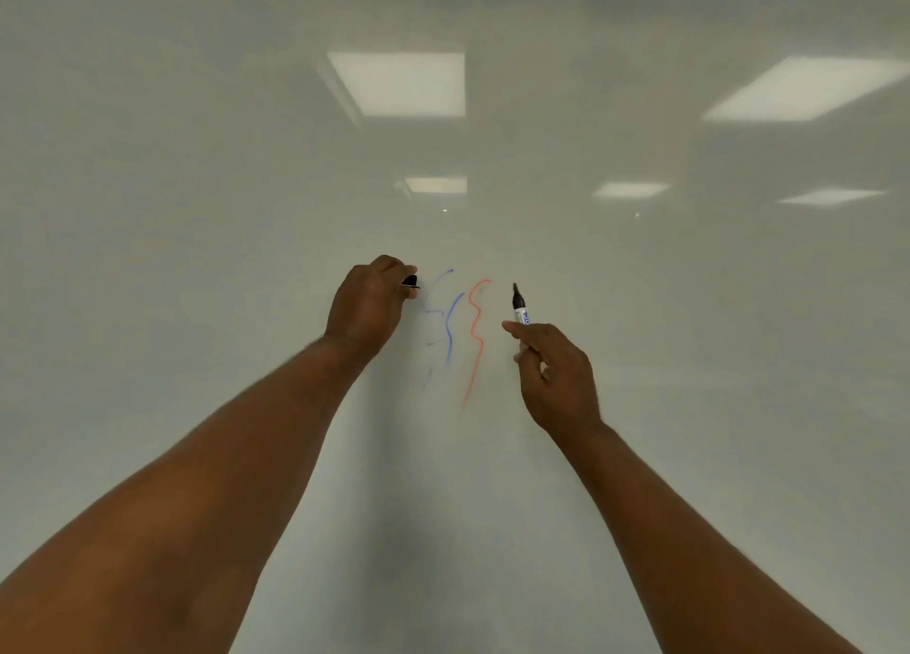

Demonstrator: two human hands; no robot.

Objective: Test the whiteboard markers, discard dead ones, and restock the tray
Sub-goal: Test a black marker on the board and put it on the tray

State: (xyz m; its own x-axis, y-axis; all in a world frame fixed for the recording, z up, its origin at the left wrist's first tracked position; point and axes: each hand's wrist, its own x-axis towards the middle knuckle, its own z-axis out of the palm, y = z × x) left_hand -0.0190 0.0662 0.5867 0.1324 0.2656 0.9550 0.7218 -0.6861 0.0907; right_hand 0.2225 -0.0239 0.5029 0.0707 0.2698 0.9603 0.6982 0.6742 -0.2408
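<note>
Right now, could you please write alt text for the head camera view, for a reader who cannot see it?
A person's right hand holds an uncapped black marker, tip up, in front of a whiteboard bearing a red squiggle and blue squiggles. The left hand grips a small black object, probably the cap.

the whiteboard (pixel 197 220) was seen to be smooth and glossy, and ceiling light panels (pixel 399 83) were mirrored softly in its sheen. the marker (pixel 518 304) held in the right hand (pixel 556 373) appeared to be made of smooth black plastic and was wrapped in a white printed label. a cap (pixel 411 280) of similar black plastic was gripped in the left hand (pixel 367 304).
</note>
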